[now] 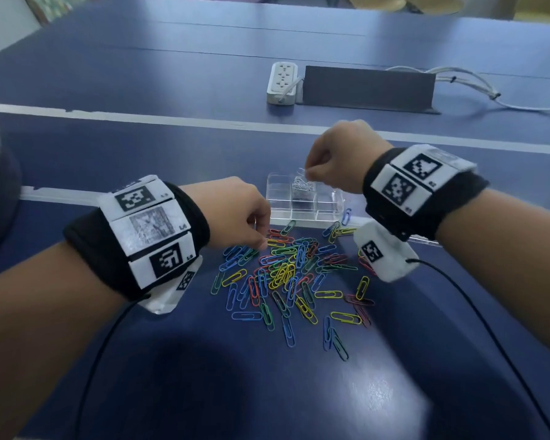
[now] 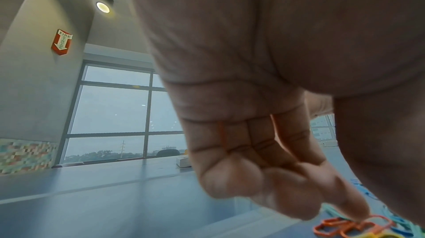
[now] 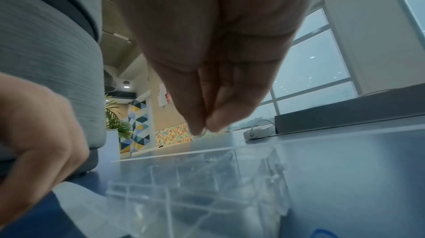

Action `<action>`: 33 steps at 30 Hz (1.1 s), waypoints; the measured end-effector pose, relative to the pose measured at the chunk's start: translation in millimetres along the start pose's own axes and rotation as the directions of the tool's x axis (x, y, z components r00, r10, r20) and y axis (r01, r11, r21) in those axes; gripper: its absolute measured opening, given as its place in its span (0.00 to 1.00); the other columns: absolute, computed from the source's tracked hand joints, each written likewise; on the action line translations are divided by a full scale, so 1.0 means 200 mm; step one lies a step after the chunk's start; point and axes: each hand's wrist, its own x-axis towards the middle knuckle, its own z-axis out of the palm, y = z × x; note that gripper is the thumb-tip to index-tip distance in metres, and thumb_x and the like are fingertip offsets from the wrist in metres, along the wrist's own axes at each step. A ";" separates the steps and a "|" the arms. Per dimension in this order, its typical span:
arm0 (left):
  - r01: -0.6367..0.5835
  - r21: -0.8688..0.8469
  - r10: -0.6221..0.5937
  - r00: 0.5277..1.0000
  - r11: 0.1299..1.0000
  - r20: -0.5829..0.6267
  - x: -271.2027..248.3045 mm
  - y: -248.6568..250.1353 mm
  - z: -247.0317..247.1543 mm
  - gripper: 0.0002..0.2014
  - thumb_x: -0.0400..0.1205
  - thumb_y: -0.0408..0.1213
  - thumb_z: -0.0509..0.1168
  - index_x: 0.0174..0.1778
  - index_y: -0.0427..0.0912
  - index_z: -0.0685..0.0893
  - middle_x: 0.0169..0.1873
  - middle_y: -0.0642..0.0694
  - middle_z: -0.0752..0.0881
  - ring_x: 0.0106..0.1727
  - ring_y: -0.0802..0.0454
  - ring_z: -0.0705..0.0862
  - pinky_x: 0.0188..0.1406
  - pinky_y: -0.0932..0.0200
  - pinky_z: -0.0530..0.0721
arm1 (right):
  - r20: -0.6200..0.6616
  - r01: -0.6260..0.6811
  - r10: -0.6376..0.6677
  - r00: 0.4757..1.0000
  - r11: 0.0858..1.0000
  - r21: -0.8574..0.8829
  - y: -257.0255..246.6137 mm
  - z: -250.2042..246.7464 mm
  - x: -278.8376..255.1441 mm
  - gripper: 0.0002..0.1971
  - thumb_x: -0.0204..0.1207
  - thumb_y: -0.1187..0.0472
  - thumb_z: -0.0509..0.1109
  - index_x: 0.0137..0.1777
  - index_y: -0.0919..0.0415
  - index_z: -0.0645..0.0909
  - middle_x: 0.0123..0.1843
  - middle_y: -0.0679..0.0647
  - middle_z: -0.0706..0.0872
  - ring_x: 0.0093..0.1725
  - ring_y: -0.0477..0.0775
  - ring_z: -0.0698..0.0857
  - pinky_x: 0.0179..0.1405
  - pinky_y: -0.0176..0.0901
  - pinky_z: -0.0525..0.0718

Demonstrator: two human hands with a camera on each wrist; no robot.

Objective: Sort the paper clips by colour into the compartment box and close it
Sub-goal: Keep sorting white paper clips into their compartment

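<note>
The paper clips (image 1: 286, 274) lie in a loose mixed heap at the centre of the head view, red, blue, green and yellow overlapping. Just above the heap sits the clear compartment box (image 1: 324, 214), open. One upper middle cell holds a small cluster of pale, silvery clips (image 1: 302, 185); the other cells look bare.

The right hand (image 1: 337, 160), centre right of the frame, hangs over that cell with thumb and forefinger pinched together, apparently on a thin pale clip; in the right wrist view the fingertips (image 3: 195, 125) meet with only a faint glint between them. The left hand (image 1: 235, 214), left of centre, reaches down to the heap's upper left edge, and its fingertips (image 2: 354, 211) touch orange-red clips (image 2: 352, 225) at the lower right of the left wrist view; whether they pinch one or merely press on it I cannot tell.

To do the drop well, I judge the right hand should come low over the cell holding the pale clips before letting go, so the clip cannot bounce across a divider. The left should take one clip only, since the heap is tangled.

The box's lid is hard to make out: a clear edge (image 1: 423, 240) shows under the right wrist. The box's far cells blur in the right wrist view.
</note>
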 end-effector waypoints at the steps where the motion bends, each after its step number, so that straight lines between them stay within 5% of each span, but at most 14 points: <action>1: 0.000 -0.007 0.000 1.000 1.000 0.003 0.00 0.00 0.00 0.07 0.74 0.50 0.70 0.39 0.52 0.85 0.27 0.57 0.79 0.30 0.64 0.75 0.36 0.62 0.73 | 0.014 -0.016 0.016 1.000 1.000 -0.001 0.00 0.01 0.01 0.08 0.72 0.56 0.72 0.47 0.56 0.90 0.41 0.52 0.89 0.45 0.52 0.84 0.52 0.40 0.83; 4: -0.007 -0.022 0.007 1.000 1.000 -0.005 0.00 0.00 -0.01 0.07 0.74 0.49 0.70 0.41 0.51 0.86 0.25 0.57 0.78 0.29 0.64 0.75 0.32 0.63 0.72 | 0.034 -0.014 0.014 0.999 1.000 0.008 0.01 0.01 0.01 0.08 0.73 0.57 0.72 0.47 0.57 0.90 0.37 0.49 0.85 0.41 0.49 0.81 0.48 0.37 0.80; 8: -0.008 -0.012 0.007 0.999 1.000 -0.038 0.02 -0.02 -0.01 0.07 0.75 0.47 0.70 0.44 0.50 0.88 0.26 0.58 0.78 0.29 0.64 0.74 0.39 0.63 0.74 | 0.032 0.106 -0.106 0.994 0.994 -0.020 -0.01 0.00 -0.08 0.08 0.72 0.61 0.70 0.46 0.58 0.90 0.41 0.54 0.91 0.42 0.53 0.85 0.48 0.35 0.79; 13: -0.016 0.035 0.018 0.998 0.999 -0.058 0.04 0.00 -0.01 0.06 0.76 0.43 0.69 0.46 0.52 0.89 0.27 0.58 0.77 0.30 0.62 0.74 0.43 0.63 0.76 | 0.212 0.295 -0.270 0.939 0.951 -0.096 -0.12 0.05 -0.17 0.11 0.74 0.60 0.66 0.49 0.50 0.89 0.35 0.52 0.86 0.39 0.54 0.81 0.47 0.38 0.80; 17: -0.002 0.057 0.005 0.998 0.998 -0.060 0.03 0.00 -0.02 0.06 0.74 0.41 0.70 0.45 0.51 0.90 0.28 0.57 0.78 0.37 0.55 0.77 0.44 0.61 0.77 | 0.284 0.277 -0.216 0.934 0.941 -0.195 -0.15 0.12 -0.16 0.15 0.76 0.60 0.63 0.59 0.47 0.85 0.53 0.59 0.86 0.53 0.64 0.85 0.50 0.47 0.82; 19: 0.026 0.050 -0.023 0.998 0.998 -0.065 0.01 -0.01 -0.02 0.04 0.74 0.41 0.71 0.41 0.49 0.90 0.28 0.56 0.80 0.37 0.54 0.78 0.43 0.60 0.79 | 0.312 0.282 -0.193 0.930 0.919 -0.275 -0.16 0.14 -0.16 0.14 0.77 0.61 0.64 0.60 0.49 0.85 0.54 0.60 0.85 0.52 0.66 0.86 0.46 0.47 0.82; 23: 0.066 0.036 -0.065 0.997 0.997 -0.032 -0.01 -0.02 -0.01 0.07 0.73 0.47 0.72 0.38 0.47 0.89 0.27 0.55 0.81 0.35 0.55 0.79 0.35 0.63 0.73 | 0.310 0.277 -0.173 0.935 0.902 -0.332 -0.17 0.14 -0.17 0.12 0.78 0.61 0.64 0.57 0.54 0.85 0.53 0.61 0.84 0.49 0.66 0.86 0.41 0.47 0.81; 27: 0.072 0.071 -0.073 0.997 0.995 0.023 -0.01 0.01 0.02 0.11 0.70 0.52 0.74 0.32 0.48 0.84 0.25 0.56 0.79 0.35 0.53 0.79 0.36 0.61 0.76 | 0.315 0.261 -0.167 0.934 0.922 -0.287 -0.15 0.13 -0.17 0.09 0.76 0.60 0.64 0.50 0.57 0.86 0.41 0.57 0.78 0.46 0.64 0.84 0.42 0.45 0.80; 33: 0.067 0.112 -0.070 0.997 0.991 0.026 -0.02 0.02 0.02 0.05 0.74 0.43 0.69 0.33 0.50 0.82 0.25 0.57 0.77 0.36 0.52 0.78 0.36 0.62 0.74 | 0.251 0.197 -0.175 0.952 0.978 -0.065 -0.10 0.06 -0.21 0.02 0.68 0.61 0.69 0.36 0.54 0.82 0.30 0.45 0.80 0.37 0.52 0.78 0.43 0.38 0.78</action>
